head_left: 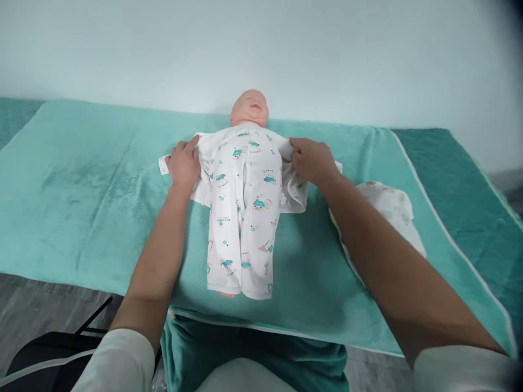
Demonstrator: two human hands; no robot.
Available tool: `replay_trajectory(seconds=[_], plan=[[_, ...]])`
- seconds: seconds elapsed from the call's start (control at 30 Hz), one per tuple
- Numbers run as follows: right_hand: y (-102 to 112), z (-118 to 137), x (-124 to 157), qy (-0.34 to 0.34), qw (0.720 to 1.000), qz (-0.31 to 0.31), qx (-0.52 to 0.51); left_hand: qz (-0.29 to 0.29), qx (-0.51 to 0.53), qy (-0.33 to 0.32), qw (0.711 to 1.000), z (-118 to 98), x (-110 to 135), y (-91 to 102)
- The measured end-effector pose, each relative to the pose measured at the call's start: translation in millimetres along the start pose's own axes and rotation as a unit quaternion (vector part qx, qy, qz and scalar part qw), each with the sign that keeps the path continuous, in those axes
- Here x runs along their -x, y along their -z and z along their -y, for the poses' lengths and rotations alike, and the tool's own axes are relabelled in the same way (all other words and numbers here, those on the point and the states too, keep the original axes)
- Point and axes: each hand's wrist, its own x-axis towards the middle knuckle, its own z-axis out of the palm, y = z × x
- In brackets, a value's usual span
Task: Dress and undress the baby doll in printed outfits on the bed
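A baby doll [249, 108] lies face up, its head toward the wall. White baby pants [258, 228] printed with small teal pictures cover its front from the neck down. A bit of a foot shows below one pant leg. Spread out on both sides from under the pants is a white baby shirt [297, 200] with similar prints. My left hand [184, 163] is closed on the shirt at the left sleeve, its fingertips partly hidden. On the other side, my right hand [312, 159] pinches the shirt near the right shoulder.
A teal plush blanket [102, 218] covers the table, with darker teal cloth [445, 163] at the right end. Folded white printed cloth [386, 204] lies by my right forearm. A white wall [261, 49] stands behind. A black chair or bag [44, 359] is at lower left.
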Motion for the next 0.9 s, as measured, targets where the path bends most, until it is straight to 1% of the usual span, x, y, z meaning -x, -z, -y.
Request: replay_trajectory(seconds=[0.03,0.07,0.1,0.13,0.17,0.2,0.27,0.33,0.4,0.47,0.53,0.6,0.7,0.77,0.9], plan=[[4.6,11.0,-5.3,0.008,1.000,-0.021,0.004,0.001,0.001,0.002,1.000,1.5,0.3,-0.5],[7.9,26.4,-11.5,0.031,0.998,-0.047,-0.001,0.000,0.002,0.000,1.000,2.6,0.9,-1.5],[9.4,45.6,-18.5,0.068,0.995,-0.069,-0.019,-0.002,0.002,-0.002,1.000,3.4,1.4,-2.9],[9.0,67.7,-25.9,0.108,0.991,-0.070,-0.042,-0.007,0.003,-0.006,1.000,4.1,1.9,-4.4],[6.6,91.4,-33.5,0.142,0.987,-0.044,-0.056,-0.013,0.004,-0.010,1.000,4.9,2.2,-6.1],[2.3,115.4,-41.0,0.174,0.983,-0.001,-0.058,-0.018,0.006,-0.014,1.000,5.9,2.3,-7.6],[-9.6,159.5,-54.8,0.216,0.973,0.085,-0.019,-0.028,0.011,-0.017,0.999,7.8,2.0,-10.4],[-21.7,191.9,-65.4,0.217,0.967,0.133,0.030,-0.029,0.018,-0.013,0.999,8.9,1.3,-12.2],[-29.3,209.8,-71.4,0.197,0.965,0.166,0.055,-0.019,0.026,-0.006,0.999,8.5,0.9,-12.5],[-29.7,215.6,-72.5,0.178,0.960,0.198,0.082,-0.004,0.026,0.002,1.000,6.3,1.6,-10.7],[-24.3,214.3,-70.5,0.183,0.951,0.218,0.119,0.008,0.017,0.008,1.000,2.9,3.7,-7.0],[-16.4,210.3,-67.5,0.204,0.942,0.219,0.152,0.011,0.009,0.009,1.000,-0.9,7.1,-2.1],[-6.1,202.0,-65.1,0.235,0.933,0.202,0.184,-0.002,0.009,0.006,1.000,-5.4,13.5,5.3],[-0.7,193.9,-65.1,0.234,0.937,0.187,0.179,-0.010,0.019,0.003,1.000,-6.8,17.0,8.5],[16.3,171.2,-64.0,0.183,0.963,0.160,0.119,-0.011,0.043,0.004,0.999,-3.8,19.8,9.4]])
